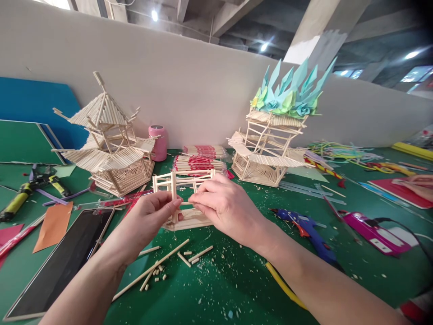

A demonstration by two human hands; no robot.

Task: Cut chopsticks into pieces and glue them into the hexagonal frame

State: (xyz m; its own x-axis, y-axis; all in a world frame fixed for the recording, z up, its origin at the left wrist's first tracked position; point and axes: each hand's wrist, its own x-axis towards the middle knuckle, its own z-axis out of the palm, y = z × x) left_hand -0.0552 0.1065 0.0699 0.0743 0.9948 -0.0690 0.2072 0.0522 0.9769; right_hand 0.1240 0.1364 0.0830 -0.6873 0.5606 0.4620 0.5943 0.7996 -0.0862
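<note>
A small frame of wooden sticks [189, 220] with a flat slatted base stands on the green table in front of me. My left hand [157, 212] is closed around one of its upright posts at the near left, thumb and fingers pinching it. My right hand [226, 203] is at the frame's right side, its thumb and fingertips pressed together near a crosspiece; what they pinch is too hidden to make out. Loose cut sticks [162, 262] and short stubs lie on the table just below the frame.
Stick pavilions stand behind, one at left [118, 162] and one at right topped with folded paper [267, 160]. Between them are bundled sticks [199, 162] and a pink jar [158, 142]. A blue glue gun [307, 230], a magenta power strip [375, 232] and a phone [64, 257] lie around. Another person's hand [417, 185] is far right.
</note>
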